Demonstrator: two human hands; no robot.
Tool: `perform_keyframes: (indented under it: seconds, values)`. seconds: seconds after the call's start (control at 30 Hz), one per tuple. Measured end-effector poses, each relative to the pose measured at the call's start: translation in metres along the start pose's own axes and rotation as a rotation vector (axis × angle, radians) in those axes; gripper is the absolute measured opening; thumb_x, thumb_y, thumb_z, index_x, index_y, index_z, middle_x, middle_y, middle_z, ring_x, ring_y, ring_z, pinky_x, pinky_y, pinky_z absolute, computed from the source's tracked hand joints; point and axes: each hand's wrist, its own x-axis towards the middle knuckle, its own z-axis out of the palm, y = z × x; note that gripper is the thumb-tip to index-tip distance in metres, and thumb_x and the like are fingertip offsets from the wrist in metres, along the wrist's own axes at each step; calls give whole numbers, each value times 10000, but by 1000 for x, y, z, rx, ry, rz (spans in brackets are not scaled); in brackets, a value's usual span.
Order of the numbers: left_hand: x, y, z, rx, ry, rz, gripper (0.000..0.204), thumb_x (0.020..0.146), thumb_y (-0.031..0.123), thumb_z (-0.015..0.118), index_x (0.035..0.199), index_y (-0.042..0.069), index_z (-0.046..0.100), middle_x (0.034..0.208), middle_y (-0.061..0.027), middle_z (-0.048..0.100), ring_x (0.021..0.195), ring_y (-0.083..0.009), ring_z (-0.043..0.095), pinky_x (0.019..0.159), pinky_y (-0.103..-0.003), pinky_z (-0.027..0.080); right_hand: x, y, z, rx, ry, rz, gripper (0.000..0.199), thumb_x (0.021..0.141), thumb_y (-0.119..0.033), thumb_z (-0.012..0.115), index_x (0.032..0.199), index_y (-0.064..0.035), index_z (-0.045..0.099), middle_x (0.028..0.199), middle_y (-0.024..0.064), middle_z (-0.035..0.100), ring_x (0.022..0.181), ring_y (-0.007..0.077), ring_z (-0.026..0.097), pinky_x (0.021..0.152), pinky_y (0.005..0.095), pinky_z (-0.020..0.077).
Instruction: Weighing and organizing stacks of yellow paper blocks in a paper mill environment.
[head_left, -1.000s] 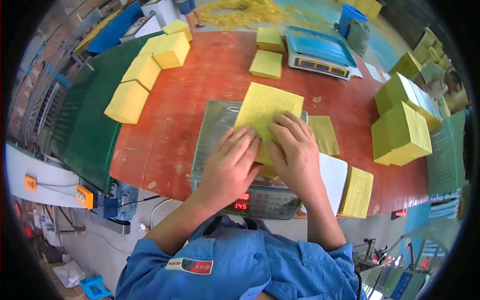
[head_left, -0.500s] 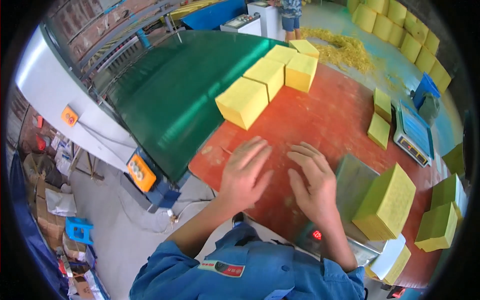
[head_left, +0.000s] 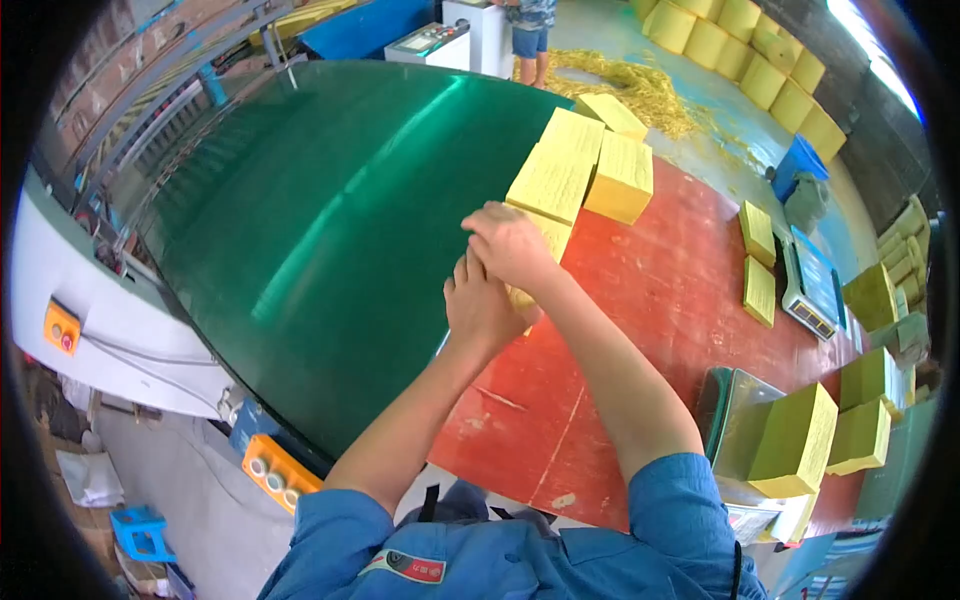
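A row of yellow paper stacks (head_left: 572,140) runs along the left edge of the red tabletop (head_left: 640,300). Both my hands are on the nearest stack (head_left: 545,228), which they largely cover. My right hand (head_left: 512,248) lies over its top, fingers bent down toward the green belt side. Just below, against the near end, is my left hand (head_left: 482,308), with its thumb on the right. The hands overlap, and some fingertips are hidden. Another stack (head_left: 618,178) stands right of the row.
The green conveyor belt (head_left: 300,240) borders the table on the left. Near right, a yellow stack (head_left: 795,440) sits on a steel scale (head_left: 745,415). A blue scale (head_left: 820,280) stands farther right beside two thin stacks (head_left: 757,232). A person (head_left: 530,30) stands beyond the belt.
Both hands have moved forward from above the bare near tabletop onto the nearest yellow stack. The view has shifted, showing more of the green belt.
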Motion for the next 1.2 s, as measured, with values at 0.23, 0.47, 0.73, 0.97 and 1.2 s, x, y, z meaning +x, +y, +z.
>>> perform_keyframes:
  seconds: [0.23, 0.47, 0.73, 0.97, 1.2]
  values:
    - [4, -14, -7, -200, -160, 101, 1036, 675, 477, 807, 1472, 38, 310, 1475, -223, 362, 1232, -432, 457, 995, -505, 457, 17, 7, 3, -456, -726, 161, 259, 873, -291, 554, 884, -165, 780, 941, 50, 740, 967, 239, 663, 846, 512, 465]
    - [-29, 16, -27, -145, -407, 707, 1085, 630, 473, 832, 1493, 41, 338, 1540, -234, 318, 1445, -408, 262, 1167, -542, 264, -102, -14, -100, -530, -577, 404, 311, 931, -299, 511, 792, -85, 688, 772, 123, 711, 759, 312, 699, 671, 470, 517]
    - [-78, 60, -64, -68, -575, 1127, 552, 804, 165, 716, 1345, 168, 603, 1526, -85, 430, 1448, -331, 314, 1169, -514, 291, -268, -120, -207, -425, -373, 712, 345, 948, -361, 526, 858, -49, 644, 778, 156, 694, 724, 320, 705, 633, 444, 570]
    - [-168, 71, -49, -599, -649, 738, 580, 770, -159, 428, 1249, 70, 661, 1446, -126, 529, 1407, -339, 404, 1172, -438, 314, -333, -197, -209, -96, -152, 1064, 447, 930, -427, 578, 908, 19, 604, 893, 265, 674, 842, 430, 664, 767, 508, 529]
    - [-237, 69, -67, -1383, -306, -163, 559, 923, 164, 507, 1439, -38, 436, 1506, -169, 428, 1431, -258, 350, 1179, -390, 249, -345, -203, -214, -47, -51, 1013, 421, 915, -398, 612, 834, 14, 577, 825, 273, 650, 790, 448, 649, 730, 516, 511]
